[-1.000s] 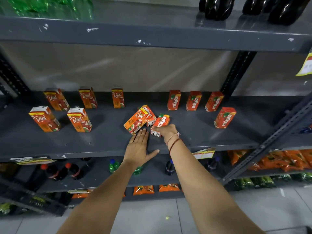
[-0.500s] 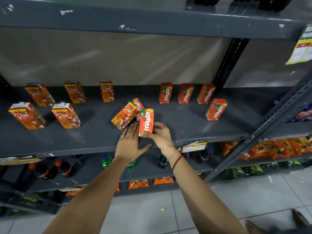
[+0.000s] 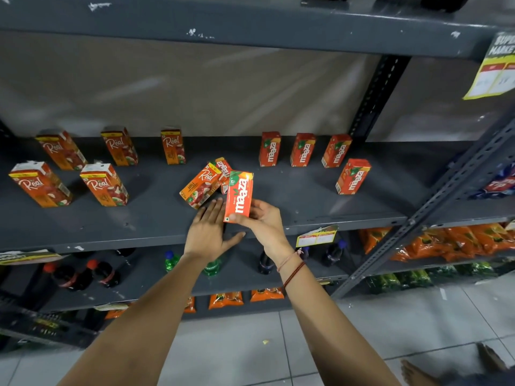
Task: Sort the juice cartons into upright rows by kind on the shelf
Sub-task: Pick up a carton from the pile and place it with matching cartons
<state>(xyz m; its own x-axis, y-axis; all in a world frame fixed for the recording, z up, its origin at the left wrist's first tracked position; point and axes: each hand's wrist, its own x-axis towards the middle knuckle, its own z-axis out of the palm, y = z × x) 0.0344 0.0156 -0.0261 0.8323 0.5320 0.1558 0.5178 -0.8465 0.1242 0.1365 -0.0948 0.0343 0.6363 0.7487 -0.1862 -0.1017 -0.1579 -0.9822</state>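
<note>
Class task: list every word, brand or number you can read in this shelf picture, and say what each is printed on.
"maaza", "10/-": carton held by the right hand
"maaza": four standing cartons
"Real": five upright cartons
"Real", "APPLE": lying carton
"SUPER MARKE...": yellow sign, cut off
Shelf-edge tags: unreadable

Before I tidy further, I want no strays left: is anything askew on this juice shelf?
Yes. Mid-shelf, a Real apple carton lies tipped on its side, with another carton lying partly hidden behind it. All other cartons stand upright. The right hand holds a Maaza carton off the shelf, not yet placed.
</note>
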